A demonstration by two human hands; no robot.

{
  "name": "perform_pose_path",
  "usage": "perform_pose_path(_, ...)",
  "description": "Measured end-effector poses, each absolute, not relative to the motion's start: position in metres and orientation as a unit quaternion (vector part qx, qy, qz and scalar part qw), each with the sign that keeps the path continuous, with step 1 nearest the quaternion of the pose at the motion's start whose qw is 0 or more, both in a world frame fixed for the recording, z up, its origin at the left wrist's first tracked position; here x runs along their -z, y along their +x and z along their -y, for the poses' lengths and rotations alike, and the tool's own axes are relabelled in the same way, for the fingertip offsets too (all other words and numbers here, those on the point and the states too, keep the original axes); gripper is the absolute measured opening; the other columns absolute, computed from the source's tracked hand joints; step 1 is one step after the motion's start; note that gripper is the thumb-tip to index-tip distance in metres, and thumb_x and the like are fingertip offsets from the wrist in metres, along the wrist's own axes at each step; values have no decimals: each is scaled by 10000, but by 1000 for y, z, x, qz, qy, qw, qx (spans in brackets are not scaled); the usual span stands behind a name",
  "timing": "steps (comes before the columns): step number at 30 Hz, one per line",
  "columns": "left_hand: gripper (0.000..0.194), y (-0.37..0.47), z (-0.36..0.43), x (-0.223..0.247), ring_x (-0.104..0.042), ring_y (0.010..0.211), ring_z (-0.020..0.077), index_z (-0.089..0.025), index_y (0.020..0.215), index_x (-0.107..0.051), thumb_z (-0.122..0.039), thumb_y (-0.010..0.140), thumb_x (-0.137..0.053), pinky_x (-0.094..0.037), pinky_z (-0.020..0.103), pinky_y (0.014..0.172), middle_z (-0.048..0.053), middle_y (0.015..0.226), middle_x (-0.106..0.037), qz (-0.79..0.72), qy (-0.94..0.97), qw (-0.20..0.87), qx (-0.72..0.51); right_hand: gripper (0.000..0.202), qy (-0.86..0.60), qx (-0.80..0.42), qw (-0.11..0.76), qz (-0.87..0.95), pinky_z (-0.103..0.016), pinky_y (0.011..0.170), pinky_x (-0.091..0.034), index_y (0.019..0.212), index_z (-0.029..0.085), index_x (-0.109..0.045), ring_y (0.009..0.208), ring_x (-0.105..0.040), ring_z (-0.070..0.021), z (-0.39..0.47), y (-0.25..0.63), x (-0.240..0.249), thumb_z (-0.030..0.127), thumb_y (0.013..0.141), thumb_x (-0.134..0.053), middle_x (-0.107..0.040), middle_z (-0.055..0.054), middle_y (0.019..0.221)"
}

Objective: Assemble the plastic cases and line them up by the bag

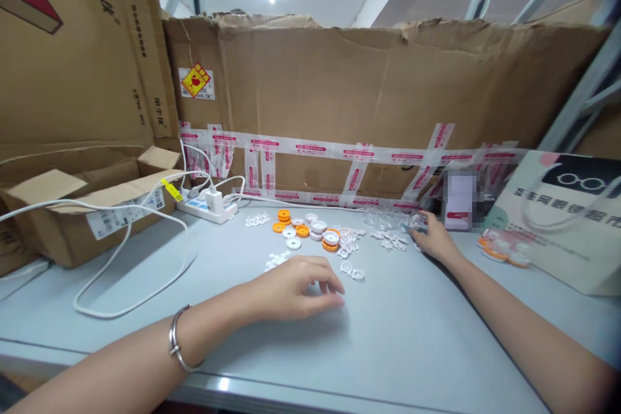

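My left hand [295,288] hangs low in the middle of the frame, loosely curled, with a small gap between thumb and fingertips and nothing visible in it. My right hand [436,240] reaches in at right of centre, its fingertips at the near end of the clear plastic pieces [385,218]; the fingers look bunched, but I can't make out whether they pinch one or only touch it.

I judge these clear pieces to be light, stiff and rather slick, their thin walls likely to crack or scuff if squeezed hard. The rim seems the best place to take hold, between thumb and forefinger, with little pressure. Being see-through, they are hard to tell apart, so two could come up together.

They lie in a row right of centre, against the foot of the cardboard box [315,90], directly left of my right hand and well apart from my left, above it and to the right in the frame. Just below them are flat white openwork pieces [391,240]. The orange and white discs [302,231] sit mid-frame on the surface [412,336], above my left hand, with small white pieces [278,261] just above its back.
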State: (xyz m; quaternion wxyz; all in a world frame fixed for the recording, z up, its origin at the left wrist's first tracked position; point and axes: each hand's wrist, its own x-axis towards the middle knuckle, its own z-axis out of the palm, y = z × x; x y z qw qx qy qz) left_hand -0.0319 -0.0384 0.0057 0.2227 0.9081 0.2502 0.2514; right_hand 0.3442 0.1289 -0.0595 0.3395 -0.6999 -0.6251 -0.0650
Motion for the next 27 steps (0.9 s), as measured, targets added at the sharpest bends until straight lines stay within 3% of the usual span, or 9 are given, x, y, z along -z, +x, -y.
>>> perform_pose_path(8,193,-37,48,-8,-600,820,145,-155,971,-648,-267,845,-552,-456,224,769,64,896,-638,-201,934,197,-219,625,-692,39,342,634,-375,710,-481,1206,125,-382,808,-617,-267,-133,339,64,326,651,-587,-621,-121,920)
perform_pose_path(18,158,-37,35,-1,-582,817,143,-176,926,-641,-252,860,-518,-446,252,762,47,889,-632,-259,906,204,-267,357,-678,38,433,593,-381,762,-473,1021,186,-439,840,-624,-251,-127,340,60,325,705,-530,-636,-84,853)
perform_pose_path(23,149,-34,34,-2,-570,804,137,-169,894,-645,-227,859,-513,-441,248,759,41,864,-628,-274,894,206,-287,465,-663,39,456,592,-387,807,-463,1126,152,-405,977,-583,-265,-127,339,56,302,705,-530,-591,-144,1054)
perform_pose_path(27,147,-33,31,1,-568,787,138,-174,875,-651,-229,854,-515,-441,258,748,39,850,-634,-282,891,213,-283,410,-648,28,448,615,-365,878,-433,1109,186,-469,1079,-537,-247,-129,336,55,257,708,-514,-577,-108,1129)
